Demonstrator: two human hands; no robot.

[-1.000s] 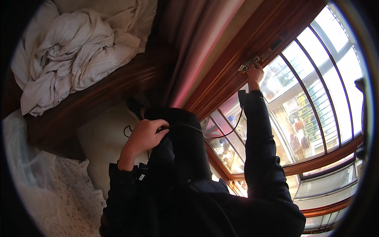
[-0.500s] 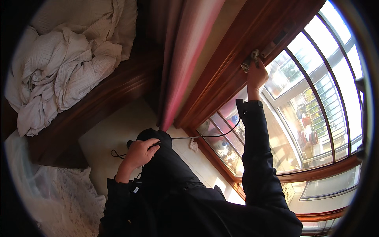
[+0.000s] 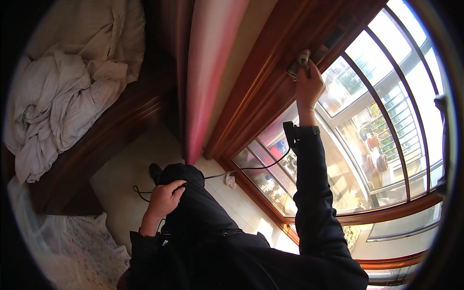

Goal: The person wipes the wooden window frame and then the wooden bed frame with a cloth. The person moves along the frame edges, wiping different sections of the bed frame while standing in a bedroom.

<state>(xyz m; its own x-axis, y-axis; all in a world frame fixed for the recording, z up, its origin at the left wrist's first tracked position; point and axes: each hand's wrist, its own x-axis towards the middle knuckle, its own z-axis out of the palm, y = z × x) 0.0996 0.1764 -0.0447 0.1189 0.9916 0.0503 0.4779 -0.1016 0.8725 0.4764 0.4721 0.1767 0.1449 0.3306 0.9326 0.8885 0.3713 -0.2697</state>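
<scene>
My right hand (image 3: pixel 310 89) reaches up to the brown wooden door frame (image 3: pixel 270 82), closed on a crumpled, pale greyish cloth (image 3: pixel 302 60). The cloth lies against the wood, just below a dark metal lock plate (image 3: pixel 332 37). Over my bent knee, my left hand (image 3: pixel 165 199) is closed around a thin black cable (image 3: pixel 251 168). That cable stretches across to a black strap (image 3: pixel 307 130) at my right wrist, and a loop of it sticks out beyond my left hand.
A pink curtain (image 3: pixel 212 63) hangs beside the frame. Barred glass panes (image 3: pixel 382 121) fill the right side. On the left, rumpled pale bedding (image 3: pixel 67 96) lies on a dark wooden bed (image 3: pixel 101 130). Sheer white fabric (image 3: pixel 82 246) drapes below it. A crumpled tissue (image 3: pixel 230 181) rests on the tiled floor.
My right hand has shifted slightly along the frame with the cloth, its fingers now angled differently. The whole view has turned a little. My left hand keeps its hold on the cable.
</scene>
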